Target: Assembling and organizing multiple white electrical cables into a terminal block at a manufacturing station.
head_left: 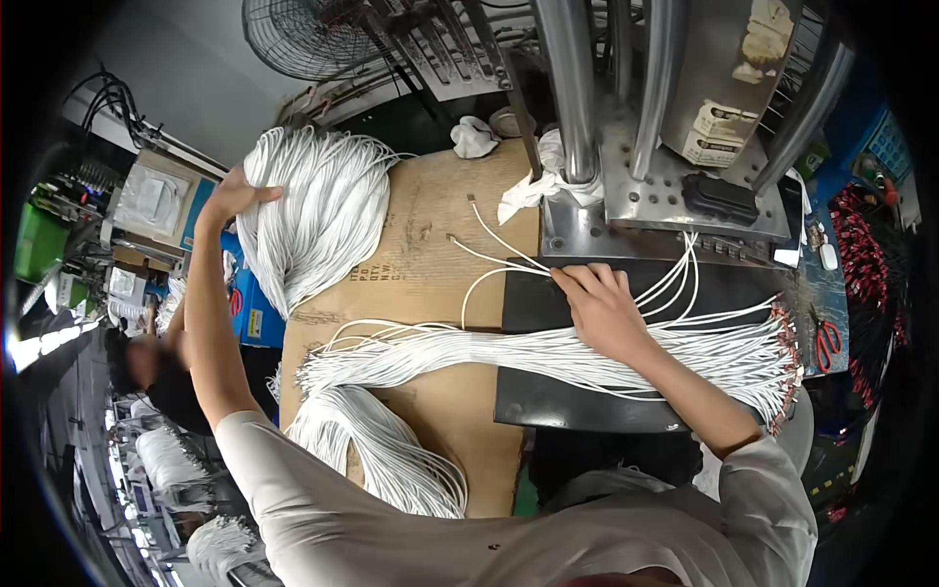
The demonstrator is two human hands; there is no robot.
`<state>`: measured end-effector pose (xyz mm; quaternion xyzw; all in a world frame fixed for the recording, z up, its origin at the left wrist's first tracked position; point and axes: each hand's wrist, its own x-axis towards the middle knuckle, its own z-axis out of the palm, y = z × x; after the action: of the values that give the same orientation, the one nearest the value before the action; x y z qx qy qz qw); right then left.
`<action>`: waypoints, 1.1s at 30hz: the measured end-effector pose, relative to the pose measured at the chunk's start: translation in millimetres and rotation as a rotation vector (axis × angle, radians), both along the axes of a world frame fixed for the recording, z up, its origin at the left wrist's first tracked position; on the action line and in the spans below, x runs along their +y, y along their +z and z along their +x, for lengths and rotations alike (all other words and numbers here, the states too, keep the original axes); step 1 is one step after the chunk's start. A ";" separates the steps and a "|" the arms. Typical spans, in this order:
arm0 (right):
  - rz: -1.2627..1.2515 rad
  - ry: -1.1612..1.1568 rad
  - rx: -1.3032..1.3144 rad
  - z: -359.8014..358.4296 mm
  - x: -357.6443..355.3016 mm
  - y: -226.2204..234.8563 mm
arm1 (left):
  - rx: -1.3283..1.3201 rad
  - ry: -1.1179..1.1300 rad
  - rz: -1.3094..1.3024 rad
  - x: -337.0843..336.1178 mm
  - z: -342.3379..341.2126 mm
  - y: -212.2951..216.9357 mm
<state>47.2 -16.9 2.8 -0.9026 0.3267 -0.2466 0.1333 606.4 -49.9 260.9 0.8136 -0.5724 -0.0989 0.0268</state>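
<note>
At the far left of the board, my left hand grips the side of a large looped bundle of white cables. Its thumb lies over the strands, and its other fingers are partly hidden. My right hand pinches a few white cables between thumb and fingertips. Their small-tipped ends point up and left over the brown cardboard. Below that hand a long bundle of white cables stretches across the work surface, with reddish ends fanned out on the right.
A metal press with thick posts stands at the back right, with a white cloth around one post's foot. Another cable coil hangs near the front edge. Red-handled scissors lie at right. A person is at left; a fan stands behind.
</note>
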 end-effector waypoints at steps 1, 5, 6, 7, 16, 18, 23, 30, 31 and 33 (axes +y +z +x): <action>-0.023 0.021 -0.021 2.8 -1.5 0.2 | -0.103 0.043 -0.032 12.8 6.9 4.8; -0.035 0.007 0.009 -6.4 -7.6 -6.4 | -0.942 0.076 -0.221 10.7 -104.0 -33.2; -0.049 0.000 -0.005 -11.1 -10.3 -12.6 | -1.077 -0.101 -0.379 3.6 -167.8 -53.9; -0.065 0.009 -0.014 -8.7 -7.5 -13.9 | -0.794 -0.266 -0.473 10.3 -209.5 -75.7; 0.183 0.364 -0.118 -100.8 16.3 -2.0 | 0.417 -0.932 -0.494 20.3 -558.5 -198.8; -0.003 0.395 -0.001 -168.2 24.7 19.6 | 0.582 -0.879 -0.409 33.0 -570.6 -209.1; -0.085 0.136 0.032 -255.7 -37.8 18.3 | 0.305 -0.814 -0.254 28.6 -543.9 -236.4; 0.211 0.095 0.503 -283.6 -76.3 31.7 | -0.024 -0.793 -0.360 10.3 -484.9 -224.9; 0.221 0.088 0.496 -285.1 -75.6 32.0 | -0.024 -0.803 -0.351 20.3 -499.6 -220.0; 0.152 0.059 0.569 -282.7 -73.7 32.9 | 0.180 -0.803 -0.135 49.9 -527.0 -206.1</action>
<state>-235.5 -90.6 35.7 -0.9321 0.3420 0.0453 0.1106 79.4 0.1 54.8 0.5101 -0.8448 -0.1343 0.0893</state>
